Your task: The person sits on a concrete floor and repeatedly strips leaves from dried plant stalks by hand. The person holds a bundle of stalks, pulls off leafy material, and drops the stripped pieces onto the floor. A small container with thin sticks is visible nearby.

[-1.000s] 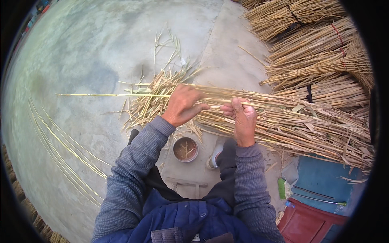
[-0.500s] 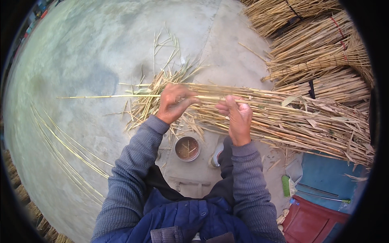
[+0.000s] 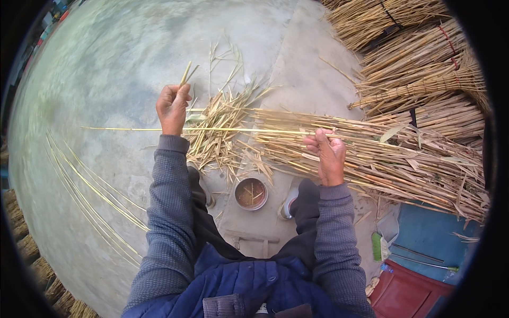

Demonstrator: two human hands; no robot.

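Note:
My right hand (image 3: 328, 159) pinches one end of a long, thin yellow reed stalk (image 3: 228, 130), which stretches level leftward across the view. My left hand (image 3: 174, 108) is raised to the left, closed around short strips of reed husk (image 3: 185, 74) that stick up from its fingers. The stalk's far part passes behind my left wrist. Under the stalk lies a pile of loose husks and leaves (image 3: 220, 124). Beside it a big heap of reed stalks (image 3: 382, 153) runs off to the right, beneath my right hand.
Tied reed bundles (image 3: 408, 58) are stacked at the upper right. Several thin stalks (image 3: 93, 185) lie on the concrete floor to the left. A round metal bowl (image 3: 251, 194) sits between my feet. A green brush (image 3: 377, 246), blue sheet (image 3: 424, 233) and red panel (image 3: 408, 291) are at lower right.
My left hand has left the stalk and moved left and up, now with husk strips in its fingers. My right hand has shifted slightly right and down, still pinching the stalk.

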